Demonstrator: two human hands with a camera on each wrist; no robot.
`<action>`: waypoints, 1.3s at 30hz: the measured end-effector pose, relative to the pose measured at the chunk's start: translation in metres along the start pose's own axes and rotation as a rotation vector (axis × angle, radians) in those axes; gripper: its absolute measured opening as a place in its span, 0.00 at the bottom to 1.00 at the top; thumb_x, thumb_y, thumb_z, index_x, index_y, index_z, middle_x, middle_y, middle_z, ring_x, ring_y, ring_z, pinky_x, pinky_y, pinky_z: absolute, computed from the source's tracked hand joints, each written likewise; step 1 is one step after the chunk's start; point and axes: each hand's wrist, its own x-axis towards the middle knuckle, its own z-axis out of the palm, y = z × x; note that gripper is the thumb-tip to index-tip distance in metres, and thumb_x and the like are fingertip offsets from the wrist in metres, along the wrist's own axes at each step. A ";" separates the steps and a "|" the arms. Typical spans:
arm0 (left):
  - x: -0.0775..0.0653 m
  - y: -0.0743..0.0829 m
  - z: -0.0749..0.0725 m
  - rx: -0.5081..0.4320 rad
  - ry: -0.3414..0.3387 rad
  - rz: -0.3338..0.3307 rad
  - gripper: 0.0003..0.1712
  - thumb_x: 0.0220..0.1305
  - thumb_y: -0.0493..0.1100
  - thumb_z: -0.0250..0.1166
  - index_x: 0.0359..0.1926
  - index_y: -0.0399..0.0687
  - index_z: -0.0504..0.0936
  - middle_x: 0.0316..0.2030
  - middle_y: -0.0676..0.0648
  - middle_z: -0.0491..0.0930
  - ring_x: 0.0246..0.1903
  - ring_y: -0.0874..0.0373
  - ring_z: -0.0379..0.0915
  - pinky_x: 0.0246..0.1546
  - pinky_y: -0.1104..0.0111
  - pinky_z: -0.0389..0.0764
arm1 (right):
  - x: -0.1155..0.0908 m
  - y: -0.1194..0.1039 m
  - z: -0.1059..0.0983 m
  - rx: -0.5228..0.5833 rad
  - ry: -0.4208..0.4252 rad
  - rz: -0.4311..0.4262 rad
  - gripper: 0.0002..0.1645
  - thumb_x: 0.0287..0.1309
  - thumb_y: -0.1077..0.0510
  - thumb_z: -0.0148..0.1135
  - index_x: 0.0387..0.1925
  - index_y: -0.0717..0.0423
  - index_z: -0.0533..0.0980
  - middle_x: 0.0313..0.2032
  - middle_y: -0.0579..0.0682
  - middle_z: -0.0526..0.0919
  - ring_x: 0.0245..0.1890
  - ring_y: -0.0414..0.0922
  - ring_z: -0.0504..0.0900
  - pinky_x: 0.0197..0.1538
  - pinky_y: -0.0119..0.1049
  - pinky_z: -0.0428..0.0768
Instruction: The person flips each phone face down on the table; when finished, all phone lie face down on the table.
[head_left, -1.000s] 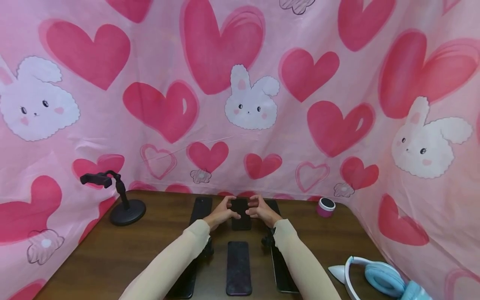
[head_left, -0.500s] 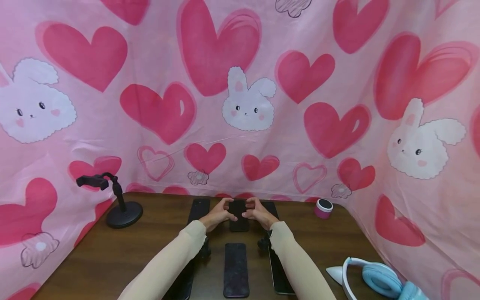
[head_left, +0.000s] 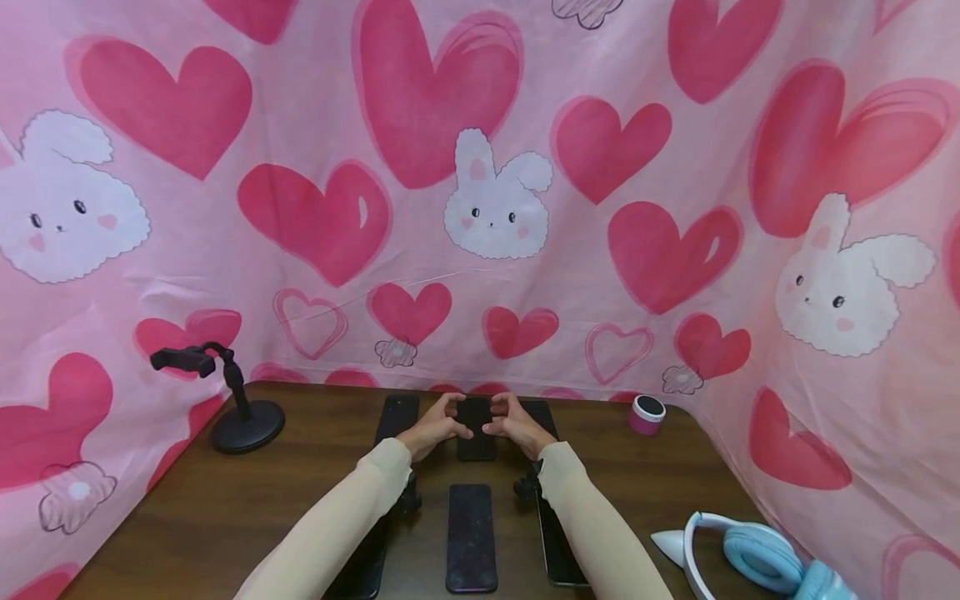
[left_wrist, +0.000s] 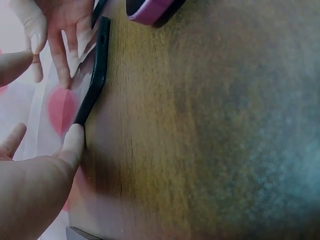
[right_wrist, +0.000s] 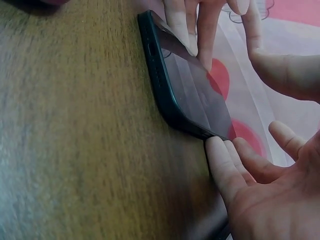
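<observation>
A dark smartphone (head_left: 476, 435) lies flat at the back middle of the wooden table. My left hand (head_left: 435, 428) is at its left long edge, one fingertip touching the side, as the left wrist view shows. From the other side my right hand (head_left: 522, 427) reaches in; in the right wrist view its fingertips (right_wrist: 217, 150) touch the opposite edge of the phone (right_wrist: 172, 95). Both thumbs are raised apart from the fingers. Neither hand has its fingers curled round the phone. Nearer to me another dark phone (head_left: 472, 537) lies between the forearms.
More dark phones lie at the left (head_left: 397, 414) and right (head_left: 559, 546), partly under the arms. A black stand (head_left: 247, 427) is at far left. At right are a pink round device (head_left: 647, 417) and blue-white headphones (head_left: 767, 558). A heart-patterned cloth (head_left: 420, 233) hangs behind.
The head view has shifted slightly. Both hands stay beside the same phone, with little visible movement of the fingers, and the phones lie where they were.
</observation>
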 end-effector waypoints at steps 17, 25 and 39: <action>0.003 0.000 0.001 -0.030 0.049 -0.036 0.46 0.52 0.34 0.71 0.71 0.40 0.61 0.73 0.28 0.56 0.74 0.33 0.53 0.72 0.40 0.63 | -0.002 -0.003 0.003 -0.008 0.018 -0.014 0.40 0.59 0.61 0.66 0.67 0.60 0.56 0.67 0.67 0.63 0.68 0.65 0.68 0.69 0.60 0.72; 0.000 -0.003 0.000 -0.034 0.058 -0.032 0.46 0.53 0.34 0.70 0.72 0.39 0.60 0.72 0.28 0.57 0.73 0.33 0.54 0.72 0.39 0.61 | -0.002 -0.001 0.007 -0.013 0.000 -0.019 0.40 0.60 0.60 0.65 0.68 0.59 0.55 0.68 0.68 0.62 0.69 0.65 0.68 0.69 0.60 0.72; -0.002 -0.002 -0.006 0.016 0.058 -0.023 0.46 0.54 0.38 0.69 0.73 0.41 0.60 0.72 0.30 0.58 0.72 0.35 0.55 0.73 0.39 0.61 | -0.002 -0.006 0.014 0.002 0.013 -0.040 0.39 0.60 0.61 0.65 0.67 0.62 0.55 0.66 0.70 0.62 0.65 0.65 0.71 0.67 0.60 0.74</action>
